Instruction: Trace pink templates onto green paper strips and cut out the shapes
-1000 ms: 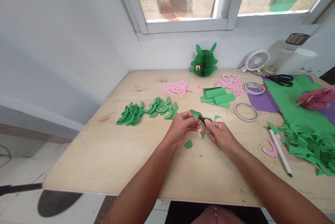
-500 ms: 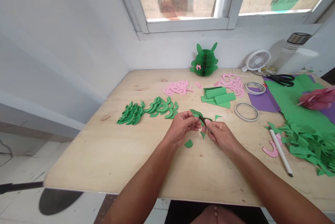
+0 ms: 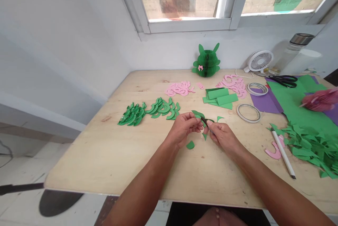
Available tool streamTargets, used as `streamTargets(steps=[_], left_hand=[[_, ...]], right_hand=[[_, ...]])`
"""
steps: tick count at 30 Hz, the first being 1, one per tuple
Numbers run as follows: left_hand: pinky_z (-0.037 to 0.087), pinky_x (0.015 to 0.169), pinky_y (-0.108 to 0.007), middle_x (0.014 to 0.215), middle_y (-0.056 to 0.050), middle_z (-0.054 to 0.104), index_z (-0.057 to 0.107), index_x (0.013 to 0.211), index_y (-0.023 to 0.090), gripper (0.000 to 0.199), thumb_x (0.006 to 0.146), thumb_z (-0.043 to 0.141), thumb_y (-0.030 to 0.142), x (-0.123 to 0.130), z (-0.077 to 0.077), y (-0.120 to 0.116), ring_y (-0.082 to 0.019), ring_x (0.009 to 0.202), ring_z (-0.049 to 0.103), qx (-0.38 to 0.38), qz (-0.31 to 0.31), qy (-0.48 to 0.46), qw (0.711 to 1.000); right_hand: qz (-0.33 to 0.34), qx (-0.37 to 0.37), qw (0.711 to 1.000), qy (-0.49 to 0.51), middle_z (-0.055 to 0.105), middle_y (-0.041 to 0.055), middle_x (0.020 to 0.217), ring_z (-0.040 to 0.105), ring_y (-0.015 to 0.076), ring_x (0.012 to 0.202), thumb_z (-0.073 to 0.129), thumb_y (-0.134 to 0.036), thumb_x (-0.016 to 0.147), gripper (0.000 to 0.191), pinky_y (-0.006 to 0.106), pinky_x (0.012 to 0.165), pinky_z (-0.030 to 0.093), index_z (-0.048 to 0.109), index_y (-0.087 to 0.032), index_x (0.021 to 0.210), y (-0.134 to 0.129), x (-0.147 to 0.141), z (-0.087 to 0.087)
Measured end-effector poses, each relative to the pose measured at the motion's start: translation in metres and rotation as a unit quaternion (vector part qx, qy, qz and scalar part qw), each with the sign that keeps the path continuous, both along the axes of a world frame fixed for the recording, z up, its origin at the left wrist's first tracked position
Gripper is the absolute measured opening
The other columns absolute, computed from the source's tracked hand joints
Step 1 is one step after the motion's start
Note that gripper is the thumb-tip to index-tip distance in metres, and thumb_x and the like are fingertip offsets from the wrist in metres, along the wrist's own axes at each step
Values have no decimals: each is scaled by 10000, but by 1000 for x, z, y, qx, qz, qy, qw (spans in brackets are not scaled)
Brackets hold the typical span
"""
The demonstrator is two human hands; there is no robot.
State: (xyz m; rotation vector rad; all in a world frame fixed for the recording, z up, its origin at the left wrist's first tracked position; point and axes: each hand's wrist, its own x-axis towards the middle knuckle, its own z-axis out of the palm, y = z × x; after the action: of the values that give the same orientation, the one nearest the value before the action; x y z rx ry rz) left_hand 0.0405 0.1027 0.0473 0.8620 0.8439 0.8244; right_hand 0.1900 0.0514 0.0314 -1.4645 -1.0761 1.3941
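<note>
- Green offcut (image 3: 190,145): below centre.
- Right hand (image 3: 223,134): grasping dark scissors (image 3: 204,121), mid-frame.
- Left hand (image 3: 183,127): fingertips by blades; can't tell if gripping.
- Green cutouts (image 3: 197,113): just beyond hands.
- Green honeycomb figure (image 3: 206,63): upper centre-right.

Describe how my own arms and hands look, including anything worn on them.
Both the left forearm and the right forearm are bare, with no sleeves in view. The left hand and right hand wear no gloves, and no watch or bracelet shows at either wrist. No cables or markings are visible. Rings are too small to rule out.
</note>
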Motion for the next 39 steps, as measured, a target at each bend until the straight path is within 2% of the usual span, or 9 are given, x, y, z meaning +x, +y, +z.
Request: streamTargets(steps=[30,36,39], left_hand=[[472,579,-237,617,-14,658,501,640,164,256,599,745,233,-1,-1,2,-121,559,619,3,1,0,1000],[461,547,-234,620,-19,649,512,638,169,225,601,719,247,-6,2,6,-105,521,574,21,3,35,999],[442,527,-226,613,-6,627,531,657,175,190,588,700,226,-7,2,8,-105,526,551,39,32,76,996]], right_hand=[[-8,2,1000,-1,272,-96,404,151,58,396,518,-681,771,540,250,410,100,591,-159,655,1,0,-1],[-11,7,1000,-2,286,-92,391,162,58,392,529,-689,762,545,248,410,104,589,-159,651,0,0,0],[-8,4,1000,4,284,-92,395,158,59,395,535,-699,753,553,247,411,104,587,-159,649,0,0,0]])
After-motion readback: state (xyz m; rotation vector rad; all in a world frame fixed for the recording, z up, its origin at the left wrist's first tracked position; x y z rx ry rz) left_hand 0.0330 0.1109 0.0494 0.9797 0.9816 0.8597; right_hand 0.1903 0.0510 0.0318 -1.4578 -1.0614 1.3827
